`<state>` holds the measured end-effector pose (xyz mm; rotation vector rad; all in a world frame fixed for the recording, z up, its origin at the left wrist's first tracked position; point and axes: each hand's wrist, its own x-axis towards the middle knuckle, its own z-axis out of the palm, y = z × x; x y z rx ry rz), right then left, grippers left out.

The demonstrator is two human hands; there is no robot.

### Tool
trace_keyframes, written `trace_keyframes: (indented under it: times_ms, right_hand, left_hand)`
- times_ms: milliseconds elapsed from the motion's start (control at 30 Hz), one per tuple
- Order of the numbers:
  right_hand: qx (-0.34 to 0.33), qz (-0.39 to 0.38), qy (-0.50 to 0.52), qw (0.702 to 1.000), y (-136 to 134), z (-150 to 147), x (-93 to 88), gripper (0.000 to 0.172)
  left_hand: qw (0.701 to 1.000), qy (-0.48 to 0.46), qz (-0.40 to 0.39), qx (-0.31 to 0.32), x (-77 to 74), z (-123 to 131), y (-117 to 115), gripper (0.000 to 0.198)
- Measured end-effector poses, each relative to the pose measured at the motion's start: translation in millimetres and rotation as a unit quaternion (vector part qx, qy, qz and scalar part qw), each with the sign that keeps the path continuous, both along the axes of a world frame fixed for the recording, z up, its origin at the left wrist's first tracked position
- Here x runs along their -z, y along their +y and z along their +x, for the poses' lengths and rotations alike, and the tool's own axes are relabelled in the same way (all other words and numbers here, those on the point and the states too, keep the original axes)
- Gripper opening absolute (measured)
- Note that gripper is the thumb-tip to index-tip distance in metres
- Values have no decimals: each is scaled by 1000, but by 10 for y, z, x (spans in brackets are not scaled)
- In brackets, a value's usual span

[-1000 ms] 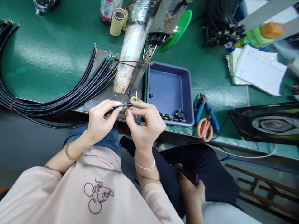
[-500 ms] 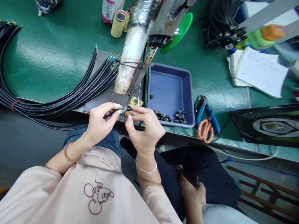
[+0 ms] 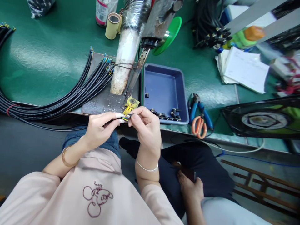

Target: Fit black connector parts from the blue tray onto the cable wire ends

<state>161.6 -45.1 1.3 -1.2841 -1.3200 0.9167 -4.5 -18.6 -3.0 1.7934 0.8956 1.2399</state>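
My left hand [image 3: 99, 128] is closed in a pinch on the end of a black cable, most of which the fingers hide. Coloured wires [image 3: 125, 119], one of them yellow, come out at the fingertips. Facing it, my right hand [image 3: 148, 128] pinches a small dark connector [image 3: 128, 116] that meets these wires. Both hands are at the table's front edge, just below the tip of a soldering iron [image 3: 138, 71]. A yellow piece [image 3: 132, 102] lies under the iron tip. Whether the wires are joined to the connector I cannot tell.
A bundle of black cables [image 3: 77, 91] with bared coloured ends lies left. Right of the iron is a blue tray [image 3: 186, 103] with several black connectors [image 3: 164, 115]. Cutters [image 3: 203, 111] with blue handles and orange-handled scissors [image 3: 199, 127] lie beyond. Another person's hand [image 3: 191, 189] is at lower right.
My right thumb and fingers have closed in on the connector. Both hands are slightly lower, farther from the iron tip. The table's contents have shifted left in the view.
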Motion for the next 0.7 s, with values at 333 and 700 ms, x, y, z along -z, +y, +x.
trace_keyframes:
  times_ms: [333, 700]
  right_hand:
    - [66, 65, -25, 995, -23, -165, 111, 12]
    - [41, 37, 22, 998, -35, -149, 101, 20]
  left_hand:
    - [987, -60, -152, -8, 12, 40, 34, 11]
    - [992, -75, -94, -23, 53, 56, 40, 9]
